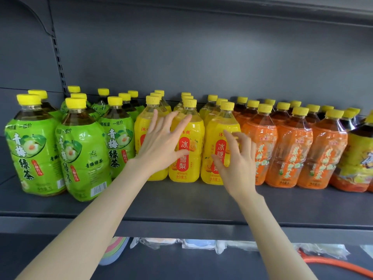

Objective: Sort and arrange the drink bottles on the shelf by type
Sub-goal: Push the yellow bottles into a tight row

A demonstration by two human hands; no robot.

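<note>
Left of our left fingers stand the green bottles (80, 150), several deep on the shelf (181, 203). Two of them sit forward of their row, nearer the edge, so we judge that block is grouped but not yet squared.

Our left hand (161, 144) is spread flat with straight, splayed fingers that grasp nothing. Under and just beyond these fingers are the yellow bottles (186, 150), three files running back. The fingertips lie over the shoulders of the first two files and the thumb crosses the middle label. We cannot tell whether the palm presses or only hovers. A wide, flat hand suits pushing a whole file at once, not lifting a single bottle.

Our right hand (236, 164) hangs in front of the third yellow file, fingers loosely bent and released, holding nothing. It sits on the far side of the block from the left hand, so the pair can bracket the yellows and close the gaps between files.

Just right of the right fingers begin the orange bottles (290, 150), packed close. Well beyond them, at the frame's edge, is a dark bottle (357, 158) with a busier label, seemingly another type.
</note>
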